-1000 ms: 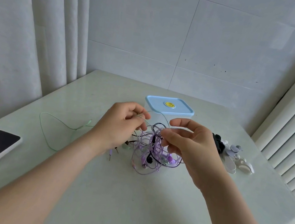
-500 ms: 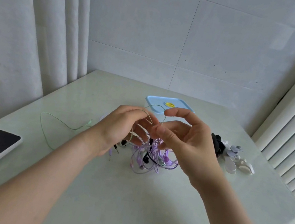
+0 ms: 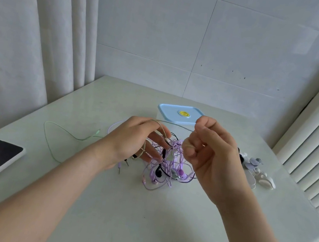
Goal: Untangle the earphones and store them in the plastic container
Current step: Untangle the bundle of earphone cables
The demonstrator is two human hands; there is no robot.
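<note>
On bench (image 3: 136, 223), earphone tangle (image 3: 170, 163) lies btwn hands, in front of lidded plastic container (image 3: 168, 111). Right hand (image 3: 208, 155) grip pinches green cord (image 3: 175, 124) taut, prob. to tease it free; left hand (image 3: 134, 139) fingers straight, cord looped round them as anchor.

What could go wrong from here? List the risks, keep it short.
1. The right hand pinches the green cable, which loops round the fingers of the left hand and seems to run into the purple and black tangle; a hard pull may tighten knots.
2. The plastic container is closed while both hands are occupied, so storing may mean dropping the freed cable back onto the tangle.
</note>
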